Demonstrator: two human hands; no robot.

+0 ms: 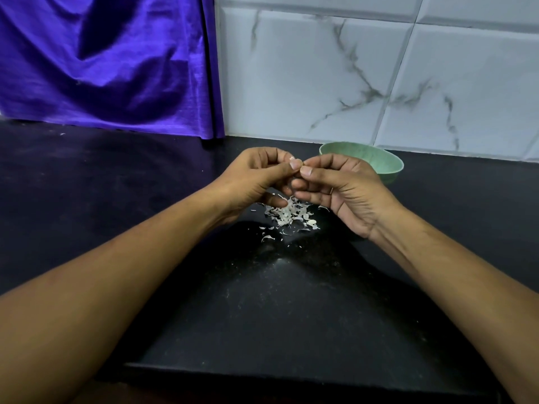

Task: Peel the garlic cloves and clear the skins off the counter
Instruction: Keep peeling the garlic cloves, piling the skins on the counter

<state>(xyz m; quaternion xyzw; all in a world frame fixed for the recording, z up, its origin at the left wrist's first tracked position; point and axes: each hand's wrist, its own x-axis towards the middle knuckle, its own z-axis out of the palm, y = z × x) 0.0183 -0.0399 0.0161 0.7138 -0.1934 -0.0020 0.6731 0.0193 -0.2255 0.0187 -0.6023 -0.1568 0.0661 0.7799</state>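
The black surface is lying under both hands and is carrying the work. Behind the fingers a purple cloth is hanging to their left, probably only a cover. A green bowl is standing just behind the right hand, near enough, it seems, for dropping peeled cloves in. Its inside is mostly hidden, so what it is holding cannot be told.

The left hand and the right hand are meeting in the air, fingers curled and tips pinching together the garlic clove, which is nearly covered by them. They are holding it above the surface, probably so that the peel is falling in one place. Directly below the fingers the skins are lying in a loose white heap, with small flakes scattered toward the person, not yet cleared.
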